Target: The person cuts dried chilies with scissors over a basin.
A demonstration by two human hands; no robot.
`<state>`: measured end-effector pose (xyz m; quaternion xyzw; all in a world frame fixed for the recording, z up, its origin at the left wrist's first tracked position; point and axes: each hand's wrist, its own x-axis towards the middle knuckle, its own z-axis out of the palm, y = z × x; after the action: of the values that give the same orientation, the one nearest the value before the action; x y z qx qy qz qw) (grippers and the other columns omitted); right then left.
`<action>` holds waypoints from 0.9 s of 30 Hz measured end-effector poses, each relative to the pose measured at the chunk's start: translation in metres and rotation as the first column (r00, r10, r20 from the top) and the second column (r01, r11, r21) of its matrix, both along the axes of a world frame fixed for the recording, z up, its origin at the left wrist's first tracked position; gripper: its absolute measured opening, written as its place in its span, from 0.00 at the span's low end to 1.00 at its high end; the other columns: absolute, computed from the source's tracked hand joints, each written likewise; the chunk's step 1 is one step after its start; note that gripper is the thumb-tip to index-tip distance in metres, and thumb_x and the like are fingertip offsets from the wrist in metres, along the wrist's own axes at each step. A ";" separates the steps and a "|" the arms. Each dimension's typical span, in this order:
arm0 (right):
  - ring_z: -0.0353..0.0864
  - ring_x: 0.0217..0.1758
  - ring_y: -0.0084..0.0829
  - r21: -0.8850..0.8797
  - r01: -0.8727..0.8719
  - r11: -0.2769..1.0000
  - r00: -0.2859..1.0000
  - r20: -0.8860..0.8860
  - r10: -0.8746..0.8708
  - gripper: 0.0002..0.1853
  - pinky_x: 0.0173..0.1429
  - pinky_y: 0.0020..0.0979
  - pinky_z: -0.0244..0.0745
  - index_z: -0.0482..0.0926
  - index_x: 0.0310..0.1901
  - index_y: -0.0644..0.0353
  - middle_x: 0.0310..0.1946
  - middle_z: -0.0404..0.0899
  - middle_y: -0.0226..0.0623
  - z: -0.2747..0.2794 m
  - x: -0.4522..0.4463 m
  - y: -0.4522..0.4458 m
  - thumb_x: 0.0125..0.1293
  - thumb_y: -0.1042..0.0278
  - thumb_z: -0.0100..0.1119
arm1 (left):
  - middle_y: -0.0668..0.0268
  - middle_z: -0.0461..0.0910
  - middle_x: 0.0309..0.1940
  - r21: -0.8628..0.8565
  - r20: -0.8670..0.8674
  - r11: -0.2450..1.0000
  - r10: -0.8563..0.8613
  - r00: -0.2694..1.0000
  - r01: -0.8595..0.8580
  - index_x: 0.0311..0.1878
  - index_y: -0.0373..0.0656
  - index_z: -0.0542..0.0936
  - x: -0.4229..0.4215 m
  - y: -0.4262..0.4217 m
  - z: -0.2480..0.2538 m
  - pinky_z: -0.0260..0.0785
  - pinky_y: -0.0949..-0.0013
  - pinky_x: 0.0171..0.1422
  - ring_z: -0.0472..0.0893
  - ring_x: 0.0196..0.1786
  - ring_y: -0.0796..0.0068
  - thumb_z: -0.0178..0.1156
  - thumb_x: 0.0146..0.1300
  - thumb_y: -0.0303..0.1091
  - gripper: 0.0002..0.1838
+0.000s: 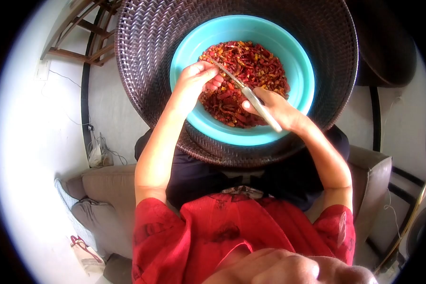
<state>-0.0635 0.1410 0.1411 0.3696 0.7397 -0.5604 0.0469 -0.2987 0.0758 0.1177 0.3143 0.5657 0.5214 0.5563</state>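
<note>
My right hand (pixel 274 106) grips the pale handle of a narrow-bladed cutting tool (pixel 258 105), seen nearly edge-on. Its thin metal blade points up and left, reaching the fingertips of my left hand (pixel 198 81). Those fingers are pinched together, and what lies between them is too small to make out. Both hands are over a turquoise plastic basin (pixel 300 71). Inside it is a heap of cut red chillies (pixel 251 64) with yellow bits among them.
The basin rests within a large dark woven wicker piece (pixel 144 61) in front of my lap. Around me is a grey-brown sofa (pixel 111 182). A wooden rack (pixel 87 42) stands at upper left, with cables (pixel 102 149) on the floor below and a cloth bag (pixel 87 255) at lower left.
</note>
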 end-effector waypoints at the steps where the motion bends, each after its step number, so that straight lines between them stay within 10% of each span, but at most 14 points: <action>1: 0.82 0.43 0.42 0.002 0.019 1.000 1.000 -0.007 -0.019 0.37 0.51 0.41 0.73 0.79 0.47 0.65 0.38 0.82 0.50 -0.001 0.000 0.000 0.64 0.29 0.56 | 0.63 0.83 0.35 0.006 -0.032 1.000 -0.006 0.999 0.006 0.45 0.35 0.80 0.001 0.001 0.000 0.74 0.75 0.44 0.81 0.37 0.77 0.57 0.72 0.30 0.08; 13: 0.79 0.24 0.24 0.090 0.027 0.996 0.999 0.039 -0.031 0.25 0.29 0.28 0.72 0.82 0.38 0.67 0.21 0.78 0.36 -0.002 -0.004 0.001 0.68 0.46 0.63 | 0.63 0.84 0.29 0.011 -0.342 0.992 -0.112 0.933 0.123 0.38 0.34 0.81 -0.011 0.009 -0.006 0.75 0.75 0.37 0.82 0.31 0.78 0.58 0.71 0.30 0.08; 16: 0.82 0.30 0.39 0.181 0.053 0.982 0.996 0.066 -0.066 0.30 0.41 0.41 0.73 0.83 0.31 0.67 0.24 0.82 0.47 -0.005 -0.004 0.001 0.66 0.40 0.62 | 0.62 0.84 0.28 -0.040 -0.559 0.980 -0.184 0.808 0.195 0.36 0.34 0.81 -0.013 0.010 0.000 0.76 0.74 0.39 0.83 0.32 0.76 0.58 0.70 0.29 0.09; 23: 0.82 0.30 0.39 0.137 0.045 0.990 0.996 0.070 -0.055 0.31 0.41 0.39 0.74 0.83 0.33 0.66 0.25 0.82 0.46 -0.004 -0.004 0.004 0.64 0.37 0.62 | 0.60 0.86 0.31 -0.077 -0.650 0.970 -0.224 0.726 0.231 0.40 0.37 0.83 -0.016 0.013 -0.014 0.77 0.68 0.46 0.85 0.36 0.71 0.59 0.68 0.28 0.06; 27: 0.77 0.26 0.24 0.245 0.149 0.958 0.986 0.038 -0.163 0.25 0.33 0.30 0.71 0.84 0.39 0.64 0.22 0.79 0.34 -0.007 -0.002 0.007 0.65 0.44 0.65 | 0.57 0.85 0.46 -0.259 -0.847 0.893 -0.393 0.357 0.368 0.47 0.42 0.85 -0.010 0.010 -0.020 0.76 0.61 0.57 0.85 0.49 0.61 0.55 0.65 0.22 0.12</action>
<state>-0.0656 0.1482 0.1341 0.4455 0.7693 -0.4574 -0.0215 -0.3092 0.0860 0.0976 0.6528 0.6877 0.1313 0.2894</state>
